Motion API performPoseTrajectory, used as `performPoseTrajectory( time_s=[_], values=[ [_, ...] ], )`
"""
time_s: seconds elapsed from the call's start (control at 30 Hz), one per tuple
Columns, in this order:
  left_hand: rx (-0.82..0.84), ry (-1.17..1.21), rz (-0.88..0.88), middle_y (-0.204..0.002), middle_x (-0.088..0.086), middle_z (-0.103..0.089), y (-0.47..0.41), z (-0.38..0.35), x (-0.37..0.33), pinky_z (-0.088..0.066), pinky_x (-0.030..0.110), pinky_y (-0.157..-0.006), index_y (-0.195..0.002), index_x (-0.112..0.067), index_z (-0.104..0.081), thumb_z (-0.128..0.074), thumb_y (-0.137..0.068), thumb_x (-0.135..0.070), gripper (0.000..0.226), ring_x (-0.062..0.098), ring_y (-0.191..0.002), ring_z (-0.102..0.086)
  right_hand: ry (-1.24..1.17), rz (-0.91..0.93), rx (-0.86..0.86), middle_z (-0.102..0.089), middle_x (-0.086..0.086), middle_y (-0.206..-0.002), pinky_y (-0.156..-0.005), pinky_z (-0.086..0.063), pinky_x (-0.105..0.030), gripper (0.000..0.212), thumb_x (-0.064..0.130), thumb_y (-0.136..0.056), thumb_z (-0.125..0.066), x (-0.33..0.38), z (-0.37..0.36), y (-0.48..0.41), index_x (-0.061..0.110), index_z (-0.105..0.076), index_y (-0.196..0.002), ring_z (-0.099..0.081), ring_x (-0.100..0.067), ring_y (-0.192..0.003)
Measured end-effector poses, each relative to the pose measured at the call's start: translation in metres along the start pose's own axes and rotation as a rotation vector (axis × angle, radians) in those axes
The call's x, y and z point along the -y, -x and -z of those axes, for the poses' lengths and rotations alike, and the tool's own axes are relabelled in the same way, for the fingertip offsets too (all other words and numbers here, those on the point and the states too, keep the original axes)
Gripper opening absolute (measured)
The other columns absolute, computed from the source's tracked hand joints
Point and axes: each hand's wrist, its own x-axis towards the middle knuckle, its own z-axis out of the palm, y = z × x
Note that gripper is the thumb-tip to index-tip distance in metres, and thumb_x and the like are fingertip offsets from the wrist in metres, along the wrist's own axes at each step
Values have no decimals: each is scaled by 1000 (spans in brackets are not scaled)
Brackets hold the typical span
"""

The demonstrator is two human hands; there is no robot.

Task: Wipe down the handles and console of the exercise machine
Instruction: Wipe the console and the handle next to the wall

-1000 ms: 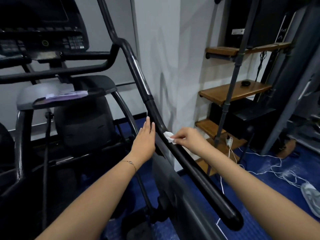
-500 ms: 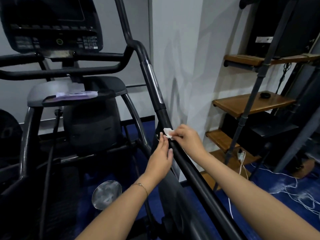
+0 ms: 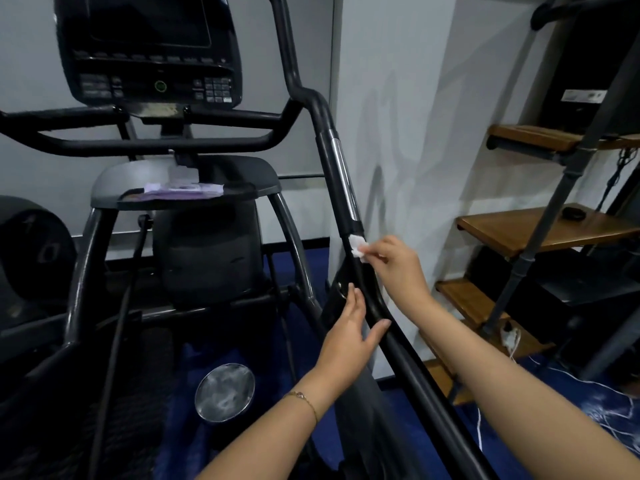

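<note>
Your right hand pinches a wipe against the handle; your left hand, spread, touches the handle below. Console sits upper left, shelves right.

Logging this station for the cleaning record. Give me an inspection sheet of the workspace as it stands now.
Surface: long black tubular handle bar with a chrome grip section; no dirt can be made out.
Job's things: small white crumpled wipe pressed on the bar just below the chrome; black console with keypad, nothing touching it.
Clutter: pale papers on the grey machine tray; round silver metal disc low down by the floor.
Fingers: right hand pinches the wipe; left hand open, resting against the bar.
Cables: white cords trailing over the blue floor.
Surroundings: white wall; wooden shelves on dark pipe frame.
</note>
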Motion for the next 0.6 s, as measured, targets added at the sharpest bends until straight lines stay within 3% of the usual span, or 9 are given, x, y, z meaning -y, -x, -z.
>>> performPoseTrajectory(
  time_s=[0.03, 0.13, 0.33, 0.43, 0.5, 0.57, 0.6],
  values=[
    [2, 1, 4, -158, -10, 6, -1, 0, 1, -15, 7, -101, -151, -15, -6, -46, -95, -42, 74, 2, -144, -10, -101, -88, -29, -60, -3, -80, -76, -43, -13, 14, 2, -83, -64, 3, -2, -9, 5, -73, -92, -57, -6, -73],
    [14, -13, 7, -158, -11, 8, -1, 0, 1, -16, 7, -100, -151, -16, -4, -45, -95, -43, 74, 3, -144, -10, -482, -359, -112, -68, -6, -85, -90, -51, -32, 13, 2, -83, -65, 7, -7, -17, 2, -72, -94, -64, -15, -83],
    [40, -206, -40, -157, -10, 13, 0, 7, -3, -34, 20, -105, -152, -17, -1, -36, -94, -54, 77, 11, -142, -24, -579, -511, 13, -67, -14, -84, -96, -49, -46, 21, -5, -84, -59, -6, 3, -11, -8, -66, -104, -60, -19, -78],
    [35, -345, -50, -157, -6, 16, 0, 9, -5, -32, 23, -109, -152, -14, -3, -12, -74, -74, 99, 11, -144, -18, -511, -461, -97, -68, -5, -77, -92, -52, -44, 16, 2, -83, -63, 3, -4, -32, 2, -71, -97, -64, -20, -78],
    [16, -468, -95, -155, -1, 23, -1, 11, -6, -24, 26, -115, -151, -11, -3, 3, -62, -74, 109, 12, -147, -7, -367, -304, -201, -67, 2, -81, -87, -52, -30, 14, 7, -83, -64, 10, -4, -38, 10, -74, -92, -64, -14, -81],
    [-67, -554, -193, -154, 4, 24, -7, 13, -4, -21, 28, -116, -151, -10, -2, 5, -71, -72, 102, 16, -147, -8, -206, -81, -202, -60, 6, -86, -81, -45, -15, 15, 4, -85, -62, 19, -2, -40, 8, -73, -94, -57, -5, -82],
    [-104, -560, -206, -154, 5, 23, -12, 14, -1, -22, 28, -116, -151, -10, 0, -1, -80, -70, 92, 17, -147, -10, -104, 29, -146, -59, 3, -90, -81, -44, -15, 15, 4, -85, -62, 20, -2, -41, 6, -73, -95, -55, -6, -84]
  ],
)
